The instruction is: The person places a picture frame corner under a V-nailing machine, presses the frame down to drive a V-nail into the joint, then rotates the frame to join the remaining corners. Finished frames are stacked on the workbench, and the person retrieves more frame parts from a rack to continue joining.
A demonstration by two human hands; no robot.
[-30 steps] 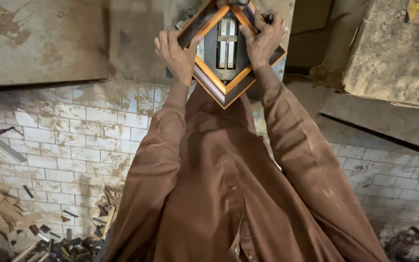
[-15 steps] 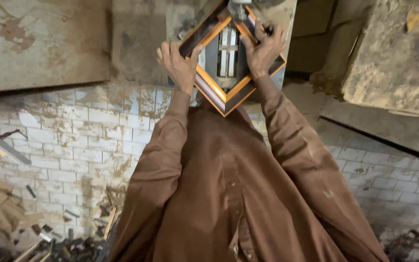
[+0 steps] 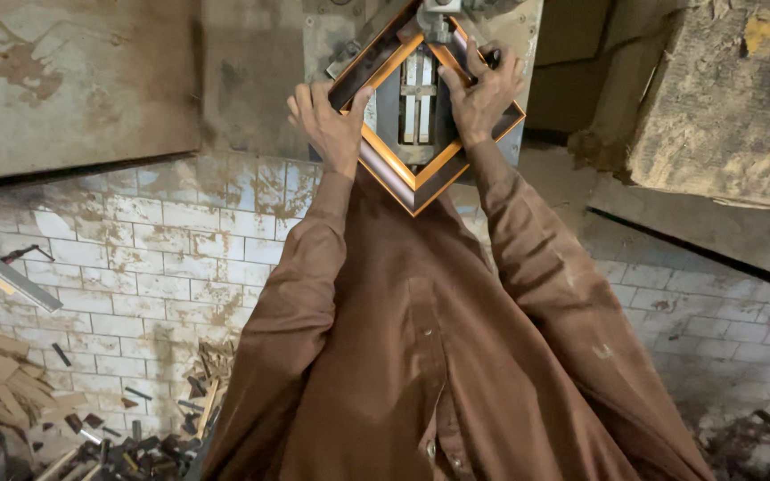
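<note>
A small square picture frame point(image 3: 400, 169) with a dark moulding and an orange-gold inner edge lies corner-on on a grey metal machine table point(image 3: 260, 80). My left hand point(image 3: 330, 125) presses on its left side. My right hand point(image 3: 481, 89) grips its upper right side. The frame's far corner sits under a metal machine head point(image 3: 438, 18) at the top edge. Through the frame's opening a slotted metal plate point(image 3: 418, 89) shows. Both my arms are in brown sleeves.
A worn brick-pattern floor point(image 3: 144, 267) lies below. Moulding offcuts and wood scraps point(image 3: 126, 436) litter the lower left. A long metal strip point(image 3: 6, 272) leans in at the left. A rough block point(image 3: 724, 98) stands at the right.
The frame and both hands sit slightly higher and further forward under the machine head than a second ago; my grip on the frame is unchanged.
</note>
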